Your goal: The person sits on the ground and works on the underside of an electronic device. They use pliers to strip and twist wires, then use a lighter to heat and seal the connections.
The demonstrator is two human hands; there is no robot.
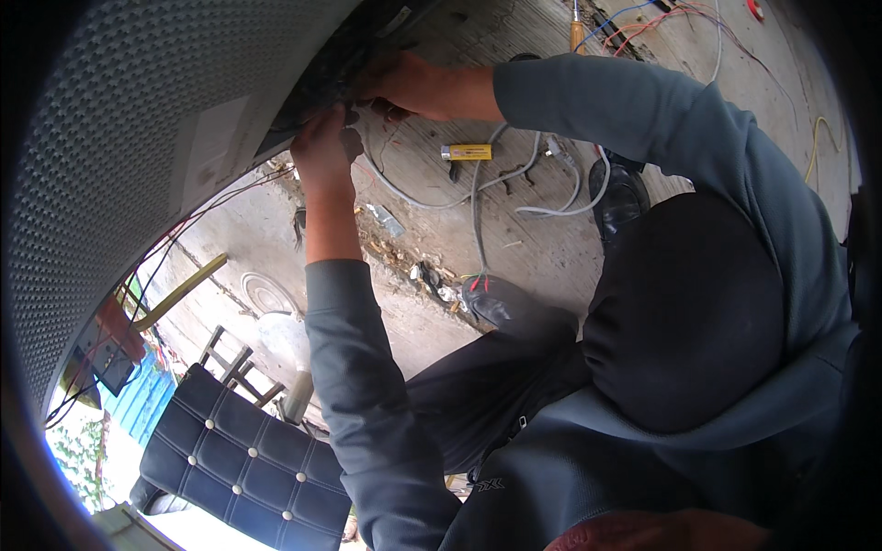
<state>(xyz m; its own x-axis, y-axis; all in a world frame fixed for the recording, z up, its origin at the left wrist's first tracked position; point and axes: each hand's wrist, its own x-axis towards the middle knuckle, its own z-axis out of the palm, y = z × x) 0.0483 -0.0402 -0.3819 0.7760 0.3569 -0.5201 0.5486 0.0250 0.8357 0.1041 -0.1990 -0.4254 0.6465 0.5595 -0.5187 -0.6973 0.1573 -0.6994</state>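
My left hand [322, 147] is at the lower edge of a large grey panel [138, 119] with a dimpled or perforated surface. Its fingers are bent together against a dark part [322, 87] at that edge. Close beside it, my right hand [404, 84] reaches in from the right, fingers curled at the same dark part. Shadow and the hands themselves hide what the fingertips hold. Below the hands, a grey cable [413, 197] loops over the worn floor, with a yellow cylinder [467, 152], like a battery or small tube, lying across it.
A screwdriver with a wooden-looking handle [577, 37] lies near red and blue wires [643, 28] at the top right. My shoes [620, 202] rest among the cables. A dark tufted chair [248, 459] stands at the lower left. Loose wires [175, 230] hang along the panel.
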